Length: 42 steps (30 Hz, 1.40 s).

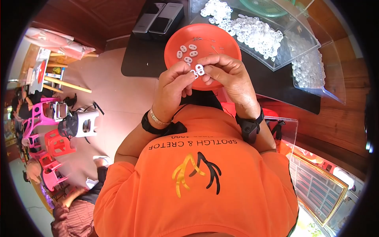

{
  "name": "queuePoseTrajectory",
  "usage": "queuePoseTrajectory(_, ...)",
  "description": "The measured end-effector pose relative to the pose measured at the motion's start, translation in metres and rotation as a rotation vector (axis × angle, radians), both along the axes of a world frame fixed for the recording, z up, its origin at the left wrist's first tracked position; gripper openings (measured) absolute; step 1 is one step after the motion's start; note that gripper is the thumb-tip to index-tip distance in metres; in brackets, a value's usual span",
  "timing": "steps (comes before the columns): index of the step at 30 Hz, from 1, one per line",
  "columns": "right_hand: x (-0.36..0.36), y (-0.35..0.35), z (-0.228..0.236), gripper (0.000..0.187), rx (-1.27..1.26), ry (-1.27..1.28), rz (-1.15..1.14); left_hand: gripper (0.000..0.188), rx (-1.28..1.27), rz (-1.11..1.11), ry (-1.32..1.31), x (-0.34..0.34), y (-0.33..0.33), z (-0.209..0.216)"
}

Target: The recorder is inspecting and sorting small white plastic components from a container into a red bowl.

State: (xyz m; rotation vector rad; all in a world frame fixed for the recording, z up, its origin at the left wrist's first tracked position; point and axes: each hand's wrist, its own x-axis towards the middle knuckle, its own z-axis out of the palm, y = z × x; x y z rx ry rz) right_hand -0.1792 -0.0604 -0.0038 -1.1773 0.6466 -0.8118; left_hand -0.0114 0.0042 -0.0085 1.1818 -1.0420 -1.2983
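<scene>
Over the near part of a round orange-red plastic bowl point(221, 34), my two hands meet at chest height. My right hand point(233, 79) pinches a small white oval piece with two holes point(199, 70) between thumb and forefinger. Against it, the thumb and fingers of my left hand point(173, 83) pinch another small white piece point(194, 74), mostly covered by the fingertips. Whether the two pieces are joined I cannot tell. Several loose white two-holed pieces point(193, 53) lie in the bowl's left half, with thin metal pins point(200, 39) scattered beyond them.
The bowl overlaps the edge of a black table point(136, 59). To the right, clear plastic bins hold heaped white pieces point(260, 37) and more white pieces point(310, 65). Two grey box-like devices point(166, 19) lie behind. Plastic stools point(59, 142) and another person point(75, 213) are at the left.
</scene>
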Motion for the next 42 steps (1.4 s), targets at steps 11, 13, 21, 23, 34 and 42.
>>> queuePoseTrajectory(11,0.004,0.004,-0.005,0.017,-0.024,-0.034,0.017,0.018,0.000,-0.003,0.075,-0.002,-0.002,-0.003)
queuePoseTrajectory(13,0.003,0.001,-0.007,0.018,-0.038,-0.053,0.005,0.018,-0.001,0.002,0.063,-0.001,-0.001,-0.002)
queuePoseTrajectory(21,-0.002,-0.002,-0.003,0.021,0.037,-0.055,-0.025,0.018,0.011,0.060,-0.011,-0.002,0.000,0.002)
queuePoseTrajectory(23,0.000,0.000,-0.005,0.020,0.003,-0.027,-0.004,0.017,-0.007,0.053,-0.006,-0.002,0.000,0.002)
queuePoseTrajectory(34,0.000,0.004,-0.001,0.019,-0.065,0.018,-0.019,0.017,-0.025,0.057,-0.066,-0.002,0.001,0.002)
queuePoseTrajectory(42,0.000,0.010,-0.001,0.016,-0.146,0.077,-0.019,0.016,-0.035,0.047,-0.058,-0.007,0.002,0.000)
